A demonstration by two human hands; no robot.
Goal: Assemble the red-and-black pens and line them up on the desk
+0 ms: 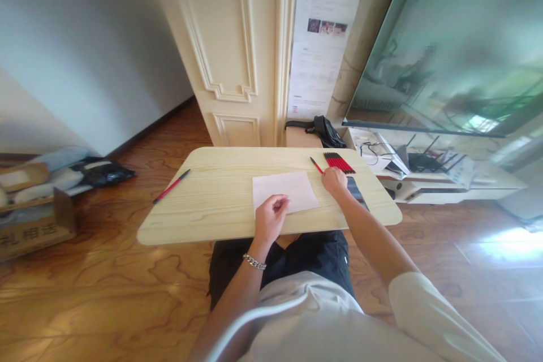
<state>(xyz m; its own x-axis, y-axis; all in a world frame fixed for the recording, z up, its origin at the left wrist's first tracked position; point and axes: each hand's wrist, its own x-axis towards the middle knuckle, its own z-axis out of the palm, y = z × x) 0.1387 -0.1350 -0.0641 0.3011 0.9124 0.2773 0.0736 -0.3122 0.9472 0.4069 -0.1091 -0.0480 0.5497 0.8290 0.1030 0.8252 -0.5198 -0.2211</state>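
My right hand (335, 180) is at the right side of the small wooden table, its fingers closed on the near end of a red and black pen (316, 166). The pen's dark tip points away to the far left. Just beyond this hand lies a tight row of several red and black pens (338, 162). My left hand (271, 216) rests over the near edge of a white sheet of paper (284, 188), fingers curled in and nothing visible in them. Another red and black pen (171, 186) lies alone at the table's left end.
A dark flat object, like a phone (357, 191), lies partly behind my right forearm on the tabletop (212, 198). Beyond the table are a black bag (326, 131) and a low cabinet with a router (424, 160). An open cardboard box (38, 232) sits on the floor at left.
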